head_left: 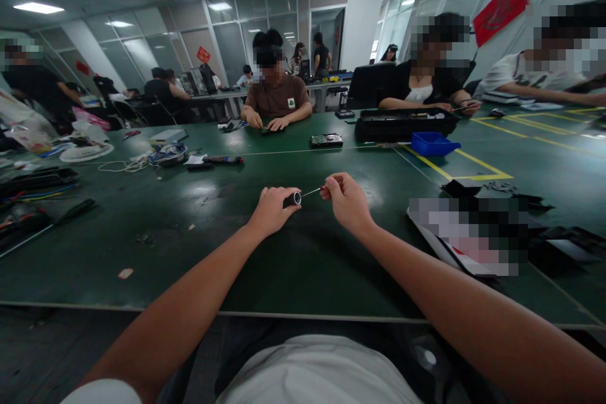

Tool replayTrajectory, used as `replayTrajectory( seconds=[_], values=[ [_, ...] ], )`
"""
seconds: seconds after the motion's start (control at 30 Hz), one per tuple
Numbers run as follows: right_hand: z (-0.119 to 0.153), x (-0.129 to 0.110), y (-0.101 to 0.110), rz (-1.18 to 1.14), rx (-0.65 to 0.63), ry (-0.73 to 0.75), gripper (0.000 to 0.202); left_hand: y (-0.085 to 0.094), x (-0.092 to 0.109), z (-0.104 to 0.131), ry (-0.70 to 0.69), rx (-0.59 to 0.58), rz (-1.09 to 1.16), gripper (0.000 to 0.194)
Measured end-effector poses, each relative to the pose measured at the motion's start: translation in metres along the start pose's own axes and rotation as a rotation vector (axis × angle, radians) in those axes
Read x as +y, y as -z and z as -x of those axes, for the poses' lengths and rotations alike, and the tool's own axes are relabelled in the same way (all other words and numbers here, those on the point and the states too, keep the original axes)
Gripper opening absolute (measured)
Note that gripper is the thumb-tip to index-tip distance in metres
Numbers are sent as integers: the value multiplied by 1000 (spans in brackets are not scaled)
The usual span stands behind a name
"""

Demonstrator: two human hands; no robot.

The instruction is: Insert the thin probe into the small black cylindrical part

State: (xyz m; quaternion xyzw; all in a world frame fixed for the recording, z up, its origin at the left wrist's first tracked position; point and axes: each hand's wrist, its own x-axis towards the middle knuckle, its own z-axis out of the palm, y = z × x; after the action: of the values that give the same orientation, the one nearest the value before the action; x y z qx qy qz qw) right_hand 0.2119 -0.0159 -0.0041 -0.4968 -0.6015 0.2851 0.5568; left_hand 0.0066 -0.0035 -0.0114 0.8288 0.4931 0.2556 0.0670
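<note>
Over the middle of the green table [326, 290], my left hand [273, 209] is wrapped round a short black cylinder [292, 199] with a bright ring at its right end. My right hand [347, 201] pinches the red handle of a thin screwdriver [312, 191]. The screwdriver's metal shaft points left at the ringed end of the cylinder; whether the tip touches it is too small to tell.
A blue tray [433, 144] and a long black casing [404, 125] lie at the back right, a circuit board [326, 140] behind my hands. Black parts and a white item [426, 230] are at right, cables [165, 154] at left. People sit across the table.
</note>
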Motion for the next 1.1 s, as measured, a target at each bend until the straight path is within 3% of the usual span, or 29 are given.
replayTrajectory(
  seconds=[0.8,1.0,1.1],
  values=[
    [-2,2,0,-48,-23,-90,22,-1,1,-1,53,-15,17,36],
    [-1,-4,7,61,53,21,25,-1,0,-1,87,-53,20,35],
    [0,-6,8,52,26,56,25,0,1,-1,83,-59,25,35]
  ],
)
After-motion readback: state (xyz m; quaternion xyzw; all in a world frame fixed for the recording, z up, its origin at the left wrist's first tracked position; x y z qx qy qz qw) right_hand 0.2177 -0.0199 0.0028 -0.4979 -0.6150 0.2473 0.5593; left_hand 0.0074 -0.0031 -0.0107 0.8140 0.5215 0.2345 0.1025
